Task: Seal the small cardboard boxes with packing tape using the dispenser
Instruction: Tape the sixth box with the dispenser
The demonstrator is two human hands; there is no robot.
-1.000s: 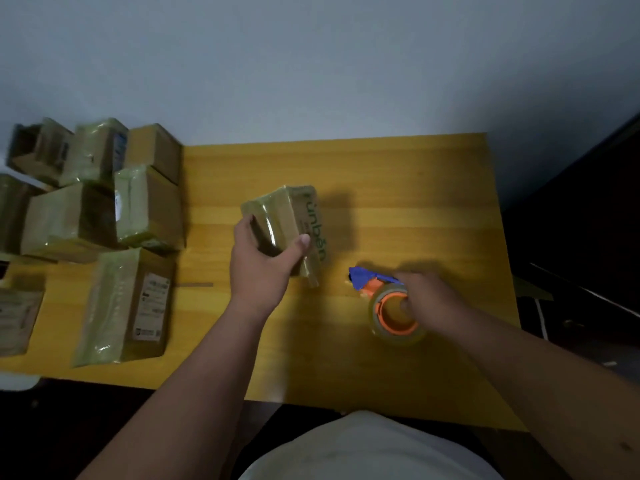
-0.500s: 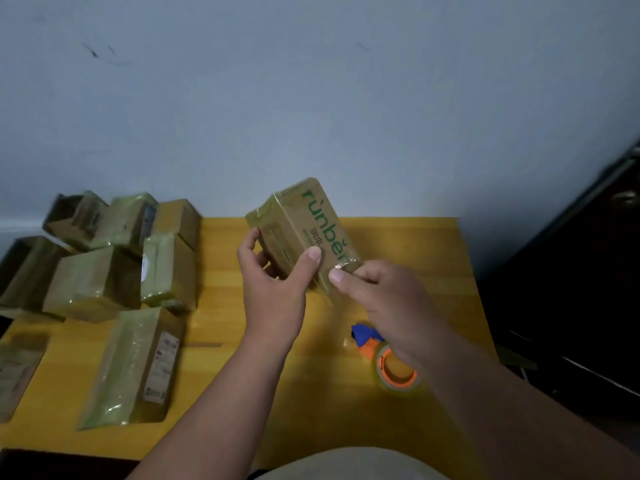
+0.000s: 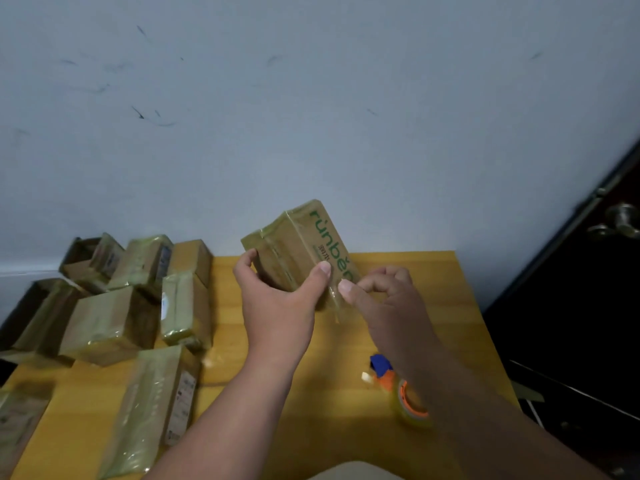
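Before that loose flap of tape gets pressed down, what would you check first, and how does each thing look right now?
1. Box held firmly: ok, the left hand grips it, lifted off the table.
2. Loose tape end under control: ok, the right hand pinches it at the box's lower corner.
3. Tape cut free from the dispenser: seems ok, the dispenser lies apart on the table.
4. Tape free of wrinkles: cannot tell, too blurred.
5. All seams covered: cannot tell, the far sides are hidden.

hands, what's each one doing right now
Left hand: grips the lifted cardboard box.
Right hand: pinches the loose tape end at the box's lower corner.
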